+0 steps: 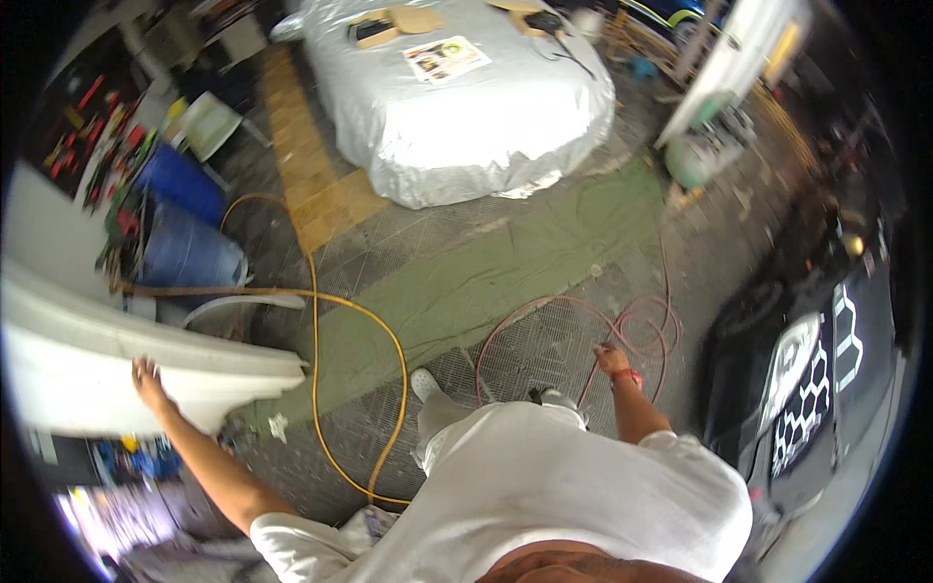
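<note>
My left arm reaches out to the left, and my left hand (pixel 148 381) has its fingers apart and holds nothing. It is over a long white car-body panel (pixel 209 364); whether it touches the panel I cannot tell. On the right, my right hand (pixel 612 360) hangs low with its fingers curled, a red band (pixel 636 377) around the wrist. A thin red hose (pixel 544 301) lies in loops on the floor and passes right at these fingers. Whether the hose is in their grip is too small to make out.
A yellow hose (pixel 400 360) loops across the floor beside a green cloth strip (pixel 466 267). Ahead stands a car under a silver cover (pixel 476 117). Blue barrels (pixel 190 243) stand left, an air compressor (pixel 700 155) far right, and a dark car (pixel 777 379) near right.
</note>
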Tool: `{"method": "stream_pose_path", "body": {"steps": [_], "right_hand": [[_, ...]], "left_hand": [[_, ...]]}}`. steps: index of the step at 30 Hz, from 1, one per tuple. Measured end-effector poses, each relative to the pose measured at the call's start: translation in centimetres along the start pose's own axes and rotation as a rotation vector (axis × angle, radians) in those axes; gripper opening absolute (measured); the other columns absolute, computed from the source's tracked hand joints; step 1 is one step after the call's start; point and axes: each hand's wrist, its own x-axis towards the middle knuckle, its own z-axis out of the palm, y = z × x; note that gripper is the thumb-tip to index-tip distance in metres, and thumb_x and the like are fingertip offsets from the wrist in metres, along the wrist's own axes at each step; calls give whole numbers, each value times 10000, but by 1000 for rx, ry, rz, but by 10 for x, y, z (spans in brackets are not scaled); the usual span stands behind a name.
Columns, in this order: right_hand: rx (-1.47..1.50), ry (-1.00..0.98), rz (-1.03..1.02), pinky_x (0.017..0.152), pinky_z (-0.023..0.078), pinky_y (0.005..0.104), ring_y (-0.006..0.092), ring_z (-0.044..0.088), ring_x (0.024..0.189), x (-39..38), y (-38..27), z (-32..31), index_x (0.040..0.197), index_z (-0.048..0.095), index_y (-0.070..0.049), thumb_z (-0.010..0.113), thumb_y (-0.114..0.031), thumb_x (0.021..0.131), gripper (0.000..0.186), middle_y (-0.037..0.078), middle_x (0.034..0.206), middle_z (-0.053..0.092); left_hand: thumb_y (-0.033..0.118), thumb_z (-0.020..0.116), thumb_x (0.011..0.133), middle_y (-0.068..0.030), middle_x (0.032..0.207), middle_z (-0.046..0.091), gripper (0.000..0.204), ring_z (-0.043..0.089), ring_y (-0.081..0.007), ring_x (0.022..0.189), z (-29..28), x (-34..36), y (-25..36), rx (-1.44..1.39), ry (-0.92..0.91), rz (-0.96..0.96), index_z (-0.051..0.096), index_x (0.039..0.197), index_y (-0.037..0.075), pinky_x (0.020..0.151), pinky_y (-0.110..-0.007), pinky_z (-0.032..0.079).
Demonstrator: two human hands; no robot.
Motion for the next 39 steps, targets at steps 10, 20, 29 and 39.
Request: {"method": "stream_pose_path", "body": {"steps": [10,20,29,39], "right_hand": [[-118,-167,64,1074,495,442,381,640,1254,-115,-140,112,1396,632,-107,692,-596,887,708,197,1267,717],[-128,-74,215,1111,467,465,402,584,1322,-138,-128,131,1402,621,-79,663,-598,906,720,242,1390,632],[-185,-124,198,1110,469,463,401,595,1309,-151,-191,120,1435,595,-95,645,-568,930,694,239,1371,645],[-168,-153,31,1066,493,471,421,617,1272,-123,-177,128,1353,627,-39,673,-516,929,639,257,1357,647]], "left_hand": [[707,567,931,-264,1425,599,946,553,-438,1338,-71,214,23,1031,323,60,487,1475,-63,1131,-472,425],[693,489,975,-203,1225,727,727,688,-418,1120,-14,228,10,1219,301,52,699,1299,77,952,-529,531],[613,504,1010,-267,1016,749,675,725,-446,908,-13,248,61,1367,332,276,754,1043,-13,775,-539,576],[528,623,978,-283,849,731,615,717,-450,768,6,210,89,1194,272,533,717,851,-67,693,-540,559]]}}
